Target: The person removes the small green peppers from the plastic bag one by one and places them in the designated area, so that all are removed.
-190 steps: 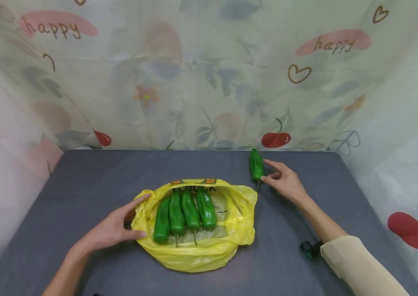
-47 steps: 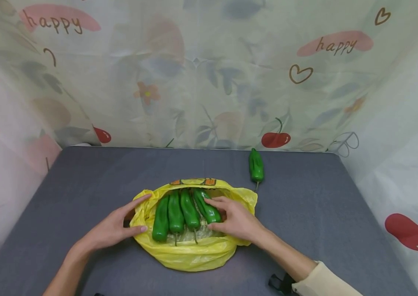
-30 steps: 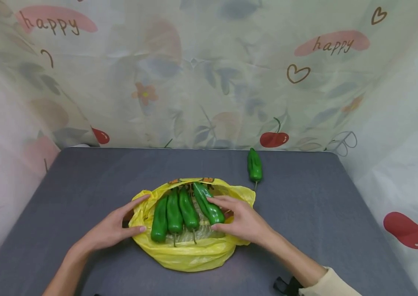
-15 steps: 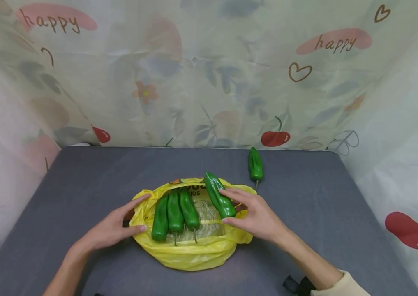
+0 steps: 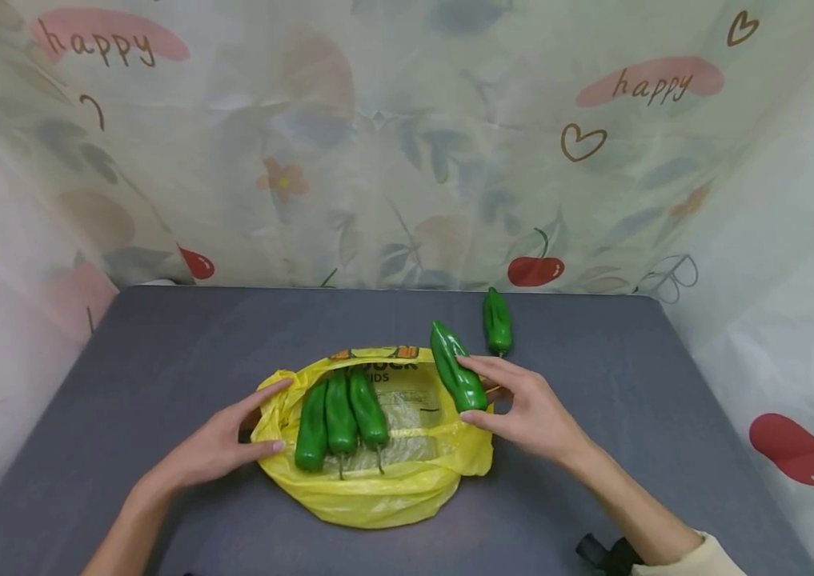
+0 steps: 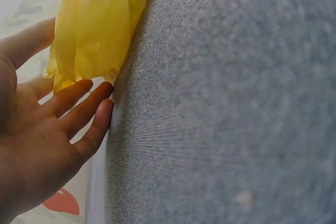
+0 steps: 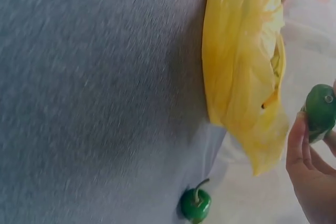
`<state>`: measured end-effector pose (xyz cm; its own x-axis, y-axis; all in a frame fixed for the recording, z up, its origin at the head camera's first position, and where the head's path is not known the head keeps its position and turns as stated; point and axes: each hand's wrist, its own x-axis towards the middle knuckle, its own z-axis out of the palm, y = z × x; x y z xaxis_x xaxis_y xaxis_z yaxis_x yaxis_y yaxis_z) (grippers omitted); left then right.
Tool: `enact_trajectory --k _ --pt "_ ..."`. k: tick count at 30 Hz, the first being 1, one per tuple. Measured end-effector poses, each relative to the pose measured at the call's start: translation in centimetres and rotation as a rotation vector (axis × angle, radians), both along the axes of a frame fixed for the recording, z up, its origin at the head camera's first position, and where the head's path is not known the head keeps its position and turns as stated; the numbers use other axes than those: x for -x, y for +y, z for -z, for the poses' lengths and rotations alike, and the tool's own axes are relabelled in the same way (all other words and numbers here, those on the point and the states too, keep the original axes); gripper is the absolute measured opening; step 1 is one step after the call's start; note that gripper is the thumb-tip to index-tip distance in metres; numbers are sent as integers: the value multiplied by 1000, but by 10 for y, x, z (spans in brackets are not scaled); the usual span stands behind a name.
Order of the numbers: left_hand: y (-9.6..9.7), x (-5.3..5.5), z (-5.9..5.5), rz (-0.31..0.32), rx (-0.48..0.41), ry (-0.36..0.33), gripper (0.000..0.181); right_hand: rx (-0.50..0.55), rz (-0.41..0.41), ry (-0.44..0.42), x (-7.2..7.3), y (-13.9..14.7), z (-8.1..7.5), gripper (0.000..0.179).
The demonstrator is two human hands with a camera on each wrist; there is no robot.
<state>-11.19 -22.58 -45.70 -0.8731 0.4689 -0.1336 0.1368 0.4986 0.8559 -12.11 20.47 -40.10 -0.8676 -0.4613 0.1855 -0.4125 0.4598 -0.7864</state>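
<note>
- Your head view is evenly and softly lit, with your left hand (image 5: 230, 440) and right hand (image 5: 529, 408) both sharp.
- You get small white glints on the glossy pepper (image 5: 459, 372) in your right hand.
- Beyond both hands, the curtain (image 5: 378, 192) looks duller and greyer; right of your right hand it turns pale and bright, while left of your left hand it has a pinkish cast.
- A soft shadow lies on the tabletop (image 5: 234, 336) beside your left forearm.
- Your left wrist view is bright at the corner above your left hand, and light glows through the yellow bag (image 6: 100, 30); the tabletop looks grainy and blurred.
- Your right wrist view is hazy and pale around your right hand.
</note>
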Motion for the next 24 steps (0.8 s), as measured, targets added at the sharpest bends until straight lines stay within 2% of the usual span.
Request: enact_trajectory --k 11,18,24 --pt "-1 -1 2 -15 -10 17 79 -13 83 -6 10 26 2 68" --pt "-1 0 1 -17 -6 19 79 -70 142 21 14 38 3 69" --pt "-1 -1 1 -19 -3 10 79 -96 184 9 22 49 3 68"
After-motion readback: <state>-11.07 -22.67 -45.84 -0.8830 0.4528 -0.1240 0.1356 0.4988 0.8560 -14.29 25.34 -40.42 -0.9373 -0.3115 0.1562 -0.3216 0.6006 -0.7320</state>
